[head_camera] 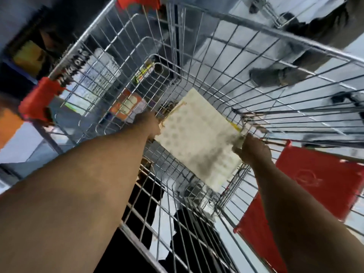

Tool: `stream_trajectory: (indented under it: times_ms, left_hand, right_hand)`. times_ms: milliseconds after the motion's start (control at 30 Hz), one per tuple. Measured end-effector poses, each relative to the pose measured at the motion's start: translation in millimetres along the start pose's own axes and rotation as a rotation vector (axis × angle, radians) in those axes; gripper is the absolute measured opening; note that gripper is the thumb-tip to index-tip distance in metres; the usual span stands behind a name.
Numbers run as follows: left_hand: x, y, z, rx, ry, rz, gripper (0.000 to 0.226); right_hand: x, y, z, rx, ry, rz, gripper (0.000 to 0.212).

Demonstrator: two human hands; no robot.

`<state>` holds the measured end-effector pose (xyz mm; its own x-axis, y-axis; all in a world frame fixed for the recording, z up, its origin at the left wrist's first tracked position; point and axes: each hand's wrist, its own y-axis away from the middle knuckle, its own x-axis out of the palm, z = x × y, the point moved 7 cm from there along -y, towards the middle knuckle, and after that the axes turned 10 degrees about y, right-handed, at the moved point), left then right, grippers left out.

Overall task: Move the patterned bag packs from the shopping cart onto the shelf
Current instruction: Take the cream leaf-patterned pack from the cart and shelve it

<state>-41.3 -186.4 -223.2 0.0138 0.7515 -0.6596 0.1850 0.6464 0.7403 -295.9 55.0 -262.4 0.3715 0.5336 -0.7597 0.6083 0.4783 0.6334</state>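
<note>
Both my arms reach down into a wire shopping cart [226,62]. Between my hands is a flat cream bag pack [199,138] with a faint dotted pattern, deep inside the basket. My left hand [148,123] grips its left edge, near the string handles. My right hand [254,149] grips its right edge, by a yellow label. The pack is tilted, with its far end toward the cart's front. The shelf is blurred at the upper left, too unclear to make out.
The cart has red corner bumpers [38,99] and a red flap [315,186] at the right. An orange and white box [126,106] lies left of my left hand. Another person's shoe [275,75] stands on the floor beyond the cart.
</note>
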Motion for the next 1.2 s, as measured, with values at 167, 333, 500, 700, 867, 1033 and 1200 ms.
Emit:
stream_trajectory:
  times_ms: [167, 333, 500, 700, 867, 1033, 1200]
  left_hand:
    - [-1.9, 5.8, 6.3, -0.071, 0.037, -0.028, 0.041]
    - [-16.1, 13.8, 12.9, -0.064, 0.074, -0.049, 0.039]
    - [-23.0, 24.7, 20.4, -0.134, 0.200, 0.002, 0.030]
    - [-71.0, 75.1, 17.3, -0.025, 0.376, -0.094, 0.039]
    - [-108.5, 115.3, 13.8, 0.009, 0.531, -0.168, 0.037]
    - [-133.9, 145.1, 15.7, 0.038, 0.731, -0.227, 0.012]
    - [-141.9, 160.7, 11.1, 0.063, 0.960, -0.196, 0.007]
  right_hand:
    - [-8.0, 7.4, 2.0, 0.006, 0.061, -0.072, 0.054]
    - [-22.1, 17.4, -0.3, 0.012, -0.139, -0.141, 0.051]
    - [-37.4, 20.3, -4.3, 0.031, -0.438, -0.142, 0.053]
    - [-88.7, 57.8, -15.9, 0.030, -0.596, -0.161, 0.042]
    - [-125.4, 86.8, -29.9, 0.058, -0.773, -0.193, 0.043]
    - [-145.6, 95.3, -39.2, 0.039, -0.864, -0.251, 0.046]
    - [-167.4, 110.3, -42.5, 0.018, -0.856, -0.337, 0.032]
